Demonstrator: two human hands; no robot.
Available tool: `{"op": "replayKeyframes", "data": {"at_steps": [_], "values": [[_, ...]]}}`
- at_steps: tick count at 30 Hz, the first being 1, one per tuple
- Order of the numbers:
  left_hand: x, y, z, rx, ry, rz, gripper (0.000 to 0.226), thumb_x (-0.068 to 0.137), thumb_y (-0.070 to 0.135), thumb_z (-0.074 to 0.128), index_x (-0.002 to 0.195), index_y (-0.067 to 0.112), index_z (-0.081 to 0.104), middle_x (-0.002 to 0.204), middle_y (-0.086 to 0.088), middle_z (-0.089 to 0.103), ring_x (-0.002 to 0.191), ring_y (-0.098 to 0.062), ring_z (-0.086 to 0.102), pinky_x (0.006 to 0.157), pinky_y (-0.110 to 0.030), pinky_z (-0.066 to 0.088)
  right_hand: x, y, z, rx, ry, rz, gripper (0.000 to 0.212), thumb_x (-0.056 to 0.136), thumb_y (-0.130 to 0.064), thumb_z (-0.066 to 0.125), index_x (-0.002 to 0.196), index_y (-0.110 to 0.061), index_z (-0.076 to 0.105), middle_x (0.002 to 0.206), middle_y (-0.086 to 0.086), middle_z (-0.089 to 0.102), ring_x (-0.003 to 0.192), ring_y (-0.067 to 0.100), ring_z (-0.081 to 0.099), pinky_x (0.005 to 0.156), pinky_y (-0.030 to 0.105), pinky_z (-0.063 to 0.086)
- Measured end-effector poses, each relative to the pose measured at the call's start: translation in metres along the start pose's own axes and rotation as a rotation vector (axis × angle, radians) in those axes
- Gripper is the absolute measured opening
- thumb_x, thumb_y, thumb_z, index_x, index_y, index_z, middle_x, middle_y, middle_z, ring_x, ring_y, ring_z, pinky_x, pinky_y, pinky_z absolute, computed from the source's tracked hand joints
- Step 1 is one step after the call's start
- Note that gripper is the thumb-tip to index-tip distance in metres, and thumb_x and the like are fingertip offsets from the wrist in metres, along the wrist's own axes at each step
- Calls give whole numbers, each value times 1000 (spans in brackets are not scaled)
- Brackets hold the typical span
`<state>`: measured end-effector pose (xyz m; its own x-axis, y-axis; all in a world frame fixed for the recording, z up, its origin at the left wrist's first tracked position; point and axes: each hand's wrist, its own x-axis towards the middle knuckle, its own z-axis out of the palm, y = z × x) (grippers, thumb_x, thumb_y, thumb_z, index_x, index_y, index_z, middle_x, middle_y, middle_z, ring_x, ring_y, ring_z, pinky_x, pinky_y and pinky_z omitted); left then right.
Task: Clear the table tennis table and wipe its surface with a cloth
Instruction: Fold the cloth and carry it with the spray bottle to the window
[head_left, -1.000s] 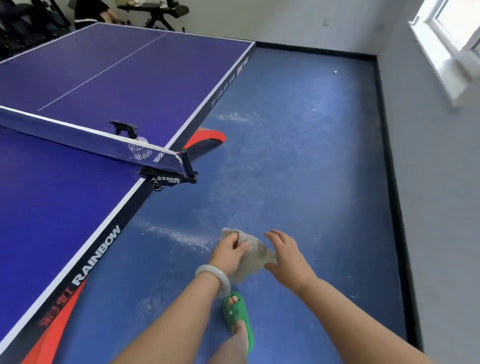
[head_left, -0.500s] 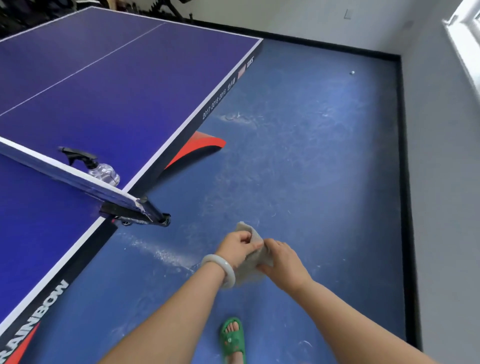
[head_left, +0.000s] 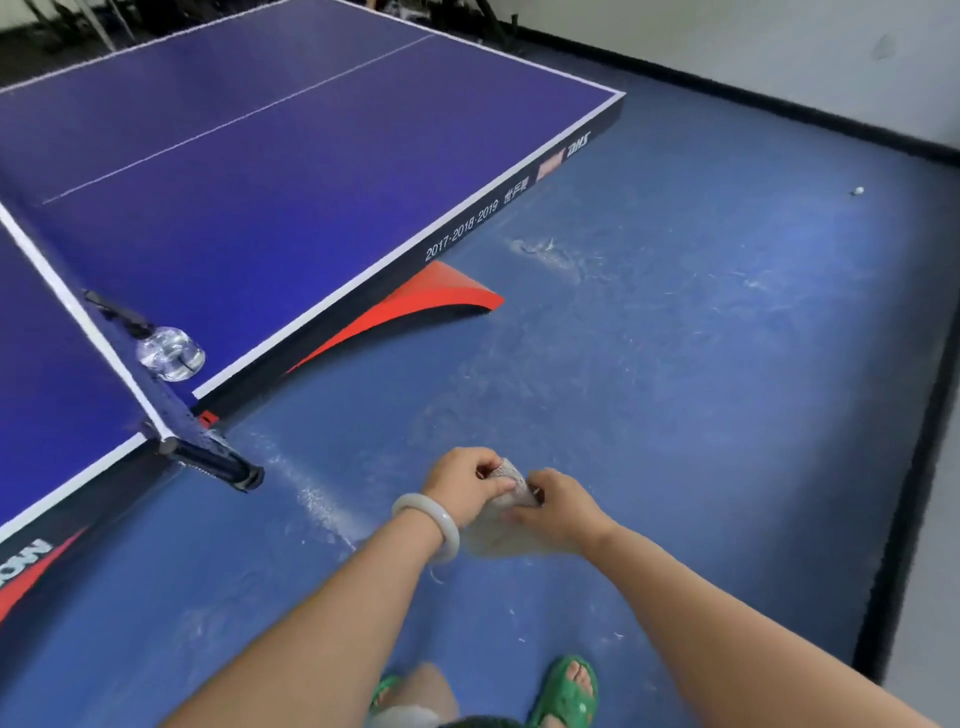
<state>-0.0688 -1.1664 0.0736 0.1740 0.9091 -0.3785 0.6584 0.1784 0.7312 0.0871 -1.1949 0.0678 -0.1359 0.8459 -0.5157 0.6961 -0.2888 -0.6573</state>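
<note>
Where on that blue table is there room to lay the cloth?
The far half of the table is bare from the net to its far edge, both sides of the centre line. The near half's visible part is bare too. Crowded only beside the net post, where the spray bottle sits.

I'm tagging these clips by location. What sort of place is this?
Probably an indoor table tennis or sports room: a blue table tennis table with its net, blue sports flooring, and a small white ball lying on the floor near the wall.
</note>
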Motion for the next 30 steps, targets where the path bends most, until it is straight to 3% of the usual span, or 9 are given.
{"op": "replayKeyframes", "data": {"at_steps": [2,5,7,8,12,17,21,25,30], "values": [[9,6,3,-74,30,-42,10,87,22,73,87,15,67,73,8,58,72,-11,52,69,-26,42,16,-1,-16,60,-44,-9,29,86,-31,69,84,-7,55,77,-3,54,67,12,49,59,21,41],[19,6,-3,-208,163,-98,7,88,20,71,85,17,66,82,3,67,79,-15,61,79,-28,49,42,-9,-27,-54,-129,-49,27,96,-29,58,71,-19,52,70,-8,54,67,12,51,53,11,36],[25,-5,-14,-264,294,-171,7,90,16,69,84,15,65,83,1,67,80,-16,61,76,-21,48,62,-17,-30,-88,-135,-70,31,98,-29,54,69,-21,49,70,-8,53,70,16,50,52,12,34],[28,-12,-21,-273,345,-226,8,91,14,67,83,16,65,80,2,65,77,-15,59,73,-17,47,72,-22,-31,-76,-138,-75,28,98,-28,55,71,-19,52,71,-6,54,70,16,51,54,13,35],[45,-49,-52,-314,431,-383,17,92,13,64,78,21,60,72,4,58,74,-19,55,71,-28,46,111,-49,-33,-74,-164,-87,26,97,-30,57,76,-14,55,77,-1,58,74,19,54,63,29,41],[79,-81,-93,-352,485,-459,15,93,15,61,80,23,60,78,5,60,77,-18,57,68,-26,42,168,-97,-30,-125,-187,-101,25,93,-31,60,84,-8,63,83,7,66,79,25,60,71,33,48],[105,-102,-129,-352,523,-509,9,95,17,58,89,21,64,89,7,65,85,-16,60,62,-16,40,214,-147,-26,-170,-249,-130,31,87,-30,68,63,-19,51,67,-3,54,62,16,50,56,26,40],[121,-120,-162,-395,624,-578,17,95,13,56,81,22,61,88,-3,67,79,-20,61,57,-17,41,256,-191,-14,-176,-300,-160,25,86,-30,66,72,-15,52,73,-3,56,64,15,51,57,25,41],[136,-135,-193,-472,787,-704,13,96,12,53,91,17,64,90,-5,67,76,-25,57,65,-33,51,308,-238,-1,-244,-432,-268,18,96,-32,57,82,-26,48,81,-12,53,71,3,51,58,18,36]]}}
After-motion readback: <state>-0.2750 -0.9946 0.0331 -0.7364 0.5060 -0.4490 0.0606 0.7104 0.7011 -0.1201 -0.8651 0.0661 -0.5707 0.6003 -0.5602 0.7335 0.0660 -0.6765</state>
